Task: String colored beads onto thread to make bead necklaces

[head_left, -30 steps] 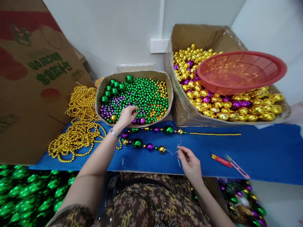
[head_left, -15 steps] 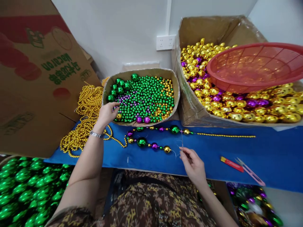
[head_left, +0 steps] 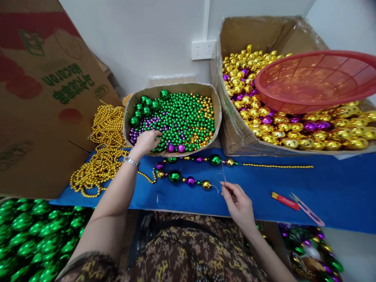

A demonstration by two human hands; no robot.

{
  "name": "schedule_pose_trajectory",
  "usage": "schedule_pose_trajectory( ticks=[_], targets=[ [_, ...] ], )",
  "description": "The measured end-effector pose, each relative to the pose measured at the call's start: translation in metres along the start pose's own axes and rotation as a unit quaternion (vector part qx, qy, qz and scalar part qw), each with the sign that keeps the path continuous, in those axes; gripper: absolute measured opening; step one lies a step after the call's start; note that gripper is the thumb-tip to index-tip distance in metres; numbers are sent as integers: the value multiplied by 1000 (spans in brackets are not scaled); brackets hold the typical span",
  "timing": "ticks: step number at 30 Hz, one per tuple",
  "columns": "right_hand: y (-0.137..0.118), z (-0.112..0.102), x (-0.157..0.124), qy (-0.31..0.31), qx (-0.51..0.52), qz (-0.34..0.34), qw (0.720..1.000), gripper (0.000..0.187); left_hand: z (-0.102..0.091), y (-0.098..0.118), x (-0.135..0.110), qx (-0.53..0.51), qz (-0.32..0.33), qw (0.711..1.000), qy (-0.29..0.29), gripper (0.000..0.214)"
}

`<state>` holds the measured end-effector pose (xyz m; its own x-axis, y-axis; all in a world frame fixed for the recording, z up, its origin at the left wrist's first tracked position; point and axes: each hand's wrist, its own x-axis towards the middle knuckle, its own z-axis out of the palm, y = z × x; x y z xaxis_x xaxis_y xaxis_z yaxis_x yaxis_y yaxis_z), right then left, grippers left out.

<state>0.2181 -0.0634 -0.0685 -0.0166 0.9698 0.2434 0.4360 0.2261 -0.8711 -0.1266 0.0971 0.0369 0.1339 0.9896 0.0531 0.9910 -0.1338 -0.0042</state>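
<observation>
My left hand (head_left: 148, 141) reaches over the near side of a small cardboard box (head_left: 217, 129) of loose green, purple and gold beads (head_left: 182, 113). Its fingers are curled together, and I cannot make out what is between them. Low on the right, my right hand (head_left: 239, 201) pinches a thin needle (head_left: 223, 172), held upright, with fine thread about the fingertips. Left of it, a bead string (head_left: 190, 181) of green, purple and gold balls lies in a loop on the blue tabletop (head_left: 188, 199). A gold twisted length (head_left: 279, 166) extends from its upper end.
Gold bead strands (head_left: 100, 168) are heaped at the left beside a tall carton (head_left: 35, 129). A large box (head_left: 235, 143) of gold and purple balls holds a red basket (head_left: 317, 82). Pink thread snips (head_left: 311, 213) and a red cutter (head_left: 284, 201) lie at the right.
My left hand has moved right along the near side of the bead box, uncovering purple beads at the left. My right hand keeps its pinch. The whole view has shifted slightly.
</observation>
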Motion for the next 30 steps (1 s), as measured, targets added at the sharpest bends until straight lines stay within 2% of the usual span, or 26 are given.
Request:
schedule_pose_trajectory(
  ticks=[4,8,13,21,30],
  targets=[
    [-2,0,1,3,-4,-9,1000,24,10,20,17,-11,55,998,-32,30],
    [-2,-3,0,9,-10,-12,1000,23,16,28,34,14,33,997,-68,28],
    [-5,-4,-3,27,-7,5,1000,22,22,25,42,32,35,994,-95,25],
    [-7,-11,0,56,-5,25,998,22,46,15,52,54,4,995,-81,21],
    [-9,-12,-1,56,5,5,998,21,31,22,59,114,22,980,-163,25]
  ],
)
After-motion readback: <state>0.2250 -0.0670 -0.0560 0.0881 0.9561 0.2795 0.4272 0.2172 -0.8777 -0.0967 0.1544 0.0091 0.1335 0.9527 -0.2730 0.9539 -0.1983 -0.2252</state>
